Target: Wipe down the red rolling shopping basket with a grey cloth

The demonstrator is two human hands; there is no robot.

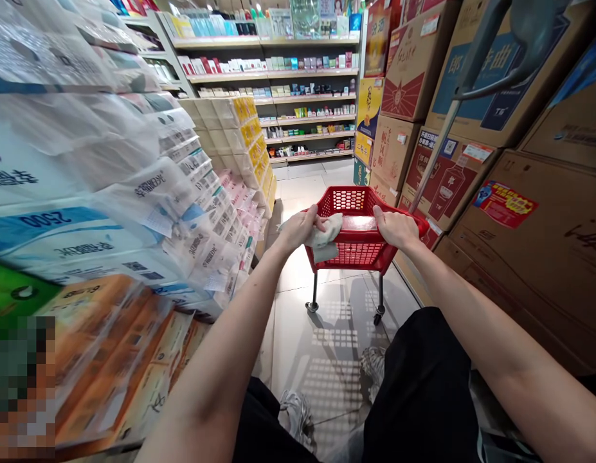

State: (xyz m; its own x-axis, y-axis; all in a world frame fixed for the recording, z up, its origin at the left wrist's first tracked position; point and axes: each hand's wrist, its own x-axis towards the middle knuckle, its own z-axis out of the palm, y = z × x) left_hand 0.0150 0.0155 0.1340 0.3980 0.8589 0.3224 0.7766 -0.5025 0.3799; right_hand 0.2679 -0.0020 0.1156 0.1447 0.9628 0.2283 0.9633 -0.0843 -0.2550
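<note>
A red plastic shopping cart (pixel 359 252) stands in front of me on thin black legs with casters. My left hand (pixel 301 228) is closed at the cart's near left corner, with a pale, crumpled cloth (pixel 326 233) under its fingers. Part of the cloth hangs down over the cart's side. At the near right corner, my right hand (pixel 397 226) is wrapped round the rim, thumb on top. Between the hands lies a flat, shiny red panel (pixel 359 223). I cannot make out anything inside the basket.
Stacked packs of tissue paper (pixel 148 186) line the left side, with orange packs (pixel 99 347) lower down. Cardboard cartons (pixel 533 225) are piled on the right, a grey metal pole (pixel 435 151) before them. Shelves of small goods (pixel 278 71) close the aisle's far end.
</note>
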